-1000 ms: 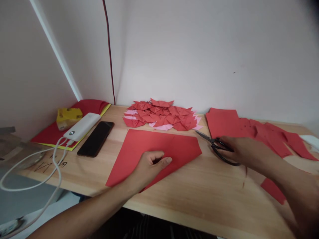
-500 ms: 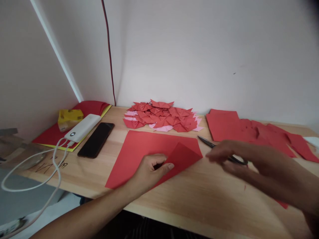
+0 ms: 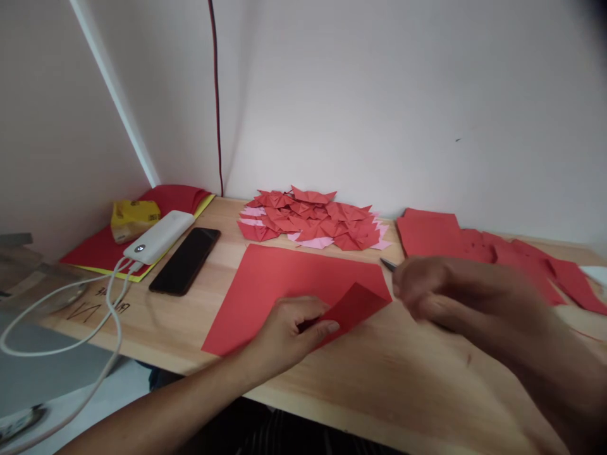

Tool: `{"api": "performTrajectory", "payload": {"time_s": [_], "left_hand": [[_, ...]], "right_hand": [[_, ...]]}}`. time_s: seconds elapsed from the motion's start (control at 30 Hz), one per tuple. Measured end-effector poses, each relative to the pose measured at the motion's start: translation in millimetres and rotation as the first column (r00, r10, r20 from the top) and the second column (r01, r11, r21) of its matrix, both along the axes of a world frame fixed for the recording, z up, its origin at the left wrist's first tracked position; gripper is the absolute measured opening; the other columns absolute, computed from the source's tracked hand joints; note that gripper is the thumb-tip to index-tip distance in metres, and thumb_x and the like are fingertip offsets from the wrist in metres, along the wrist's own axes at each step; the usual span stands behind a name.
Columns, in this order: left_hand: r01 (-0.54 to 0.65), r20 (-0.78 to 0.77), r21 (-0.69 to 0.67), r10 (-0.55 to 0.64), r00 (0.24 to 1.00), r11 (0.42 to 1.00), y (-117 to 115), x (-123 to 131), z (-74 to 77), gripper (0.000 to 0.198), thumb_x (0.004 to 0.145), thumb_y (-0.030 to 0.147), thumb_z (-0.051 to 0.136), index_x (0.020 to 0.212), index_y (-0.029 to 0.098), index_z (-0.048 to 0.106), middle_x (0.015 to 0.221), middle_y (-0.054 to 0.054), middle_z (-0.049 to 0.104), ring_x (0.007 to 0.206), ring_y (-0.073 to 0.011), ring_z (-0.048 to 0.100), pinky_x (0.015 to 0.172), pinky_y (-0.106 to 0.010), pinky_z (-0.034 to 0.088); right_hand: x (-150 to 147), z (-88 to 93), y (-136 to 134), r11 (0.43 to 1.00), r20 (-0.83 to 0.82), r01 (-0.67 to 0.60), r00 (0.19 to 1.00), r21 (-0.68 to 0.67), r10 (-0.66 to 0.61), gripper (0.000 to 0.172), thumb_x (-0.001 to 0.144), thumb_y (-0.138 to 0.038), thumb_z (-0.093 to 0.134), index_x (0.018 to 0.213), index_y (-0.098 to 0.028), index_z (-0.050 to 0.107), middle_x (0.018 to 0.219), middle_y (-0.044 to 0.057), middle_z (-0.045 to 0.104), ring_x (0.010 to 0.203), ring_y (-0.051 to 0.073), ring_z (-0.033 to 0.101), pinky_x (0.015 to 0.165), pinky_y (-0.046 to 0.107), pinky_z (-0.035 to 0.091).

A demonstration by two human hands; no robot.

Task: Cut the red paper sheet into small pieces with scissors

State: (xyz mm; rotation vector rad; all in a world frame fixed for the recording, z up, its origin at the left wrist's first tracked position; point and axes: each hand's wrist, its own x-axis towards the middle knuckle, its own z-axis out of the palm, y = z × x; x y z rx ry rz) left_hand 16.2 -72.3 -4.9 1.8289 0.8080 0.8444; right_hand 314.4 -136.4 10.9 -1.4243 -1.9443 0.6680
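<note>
With our left hand (image 3: 289, 332) we pinch the near edge of a large, flat sheet of red paper (image 3: 275, 278), thumb against curled fingers. The sheet spreads beneath and beyond that hand, its darker turned-up flap (image 3: 358, 304) just right of the thumb. Our right hand (image 3: 450, 297), blurred, has its fingers bent in together near the flap; we cannot tell whether it has hold of anything. Left of its fingers we see the dark metal tip of the scissors (image 3: 387, 264). Beyond our left hand lie pointed, folded red and pink paper pieces (image 3: 308, 218); beyond our right, flat red paper cuttings (image 3: 429, 232). Well left of both hands are 1 black rectangular phone (image 3: 184, 262) and 1 white, rounded power bank (image 3: 160, 235).
</note>
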Motion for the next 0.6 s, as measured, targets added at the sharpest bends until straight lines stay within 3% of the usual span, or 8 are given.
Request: {"api": "performTrajectory", "payload": {"time_s": [0.1, 0.17, 0.27, 0.43, 0.6], "left_hand": [[-0.008, -0.016, 0.061, 0.009, 1.000, 0.998, -0.8, 1.1, 1.1, 0.039, 0.088, 0.026, 0.061, 0.058, 0.016, 0.039, 0.059, 0.005, 0.036, 0.055, -0.0072, 0.035, 0.053, -0.022, 0.026], [-0.005, -0.015, 0.089, 0.007, 1.000, 0.996, -0.7, 1.9, 1.5, 0.040, 0.088, 0.024, 0.062, 0.057, 0.016, 0.037, 0.058, 0.006, 0.035, 0.055, -0.0068, 0.034, 0.053, -0.021, 0.026], [0.001, -0.014, 0.105, 0.001, 1.000, 0.994, -0.1, 2.7, 1.0, 0.039, 0.088, 0.023, 0.062, 0.058, 0.016, 0.038, 0.058, 0.006, 0.036, 0.055, -0.0068, 0.034, 0.054, -0.021, 0.027], [0.015, -0.004, 0.106, -0.015, 1.000, 0.994, 0.0, 1.8, 0.1, 0.035, 0.088, 0.030, 0.063, 0.060, 0.015, 0.048, 0.062, 0.003, 0.044, 0.058, -0.0083, 0.041, 0.056, -0.022, 0.032], [0.061, 0.030, 0.039, -0.062, 0.998, 0.997, 0.5, -2.3, 2.5, 0.027, 0.089, 0.038, 0.060, 0.089, 0.012, 0.068, 0.082, -0.006, 0.065, 0.074, -0.0146, 0.058, 0.066, -0.025, 0.043]], "right_hand": [[-38.2, 31.4, 57.6, 0.995, 0.040, -0.095, 0.995, 0.007, 0.094, 0.020, 0.091, -0.038, 0.059, 0.106, -0.027, 0.066, 0.100, 0.004, 0.070, 0.091, 0.021, 0.065, 0.075, 0.031, 0.052], [-50.7, 38.7, 70.3, 0.986, 0.062, -0.167, 0.984, 0.019, 0.166, 0.020, 0.094, -0.037, 0.053, 0.092, -0.025, 0.068, 0.089, 0.003, 0.070, 0.080, 0.017, 0.064, 0.069, 0.028, 0.050], [-53.3, 38.2, 66.2, 0.979, 0.079, -0.202, 0.976, -0.002, 0.202, 0.026, 0.094, -0.037, 0.054, 0.076, -0.022, 0.065, 0.078, 0.002, 0.069, 0.071, 0.015, 0.061, 0.064, 0.026, 0.046], [-52.4, 35.9, 62.5, 0.984, 0.083, -0.171, 0.981, -0.051, 0.175, 0.027, 0.092, -0.037, 0.056, 0.071, -0.021, 0.062, 0.069, 0.000, 0.064, 0.063, 0.013, 0.056, 0.058, 0.025, 0.042], [-55.1, 33.1, 66.1, 0.992, 0.062, -0.097, 0.993, -0.085, 0.102, 0.028, 0.087, -0.041, 0.059, 0.067, -0.021, 0.059, 0.064, -0.001, 0.060, 0.059, 0.013, 0.052, 0.054, 0.025, 0.039]]}}
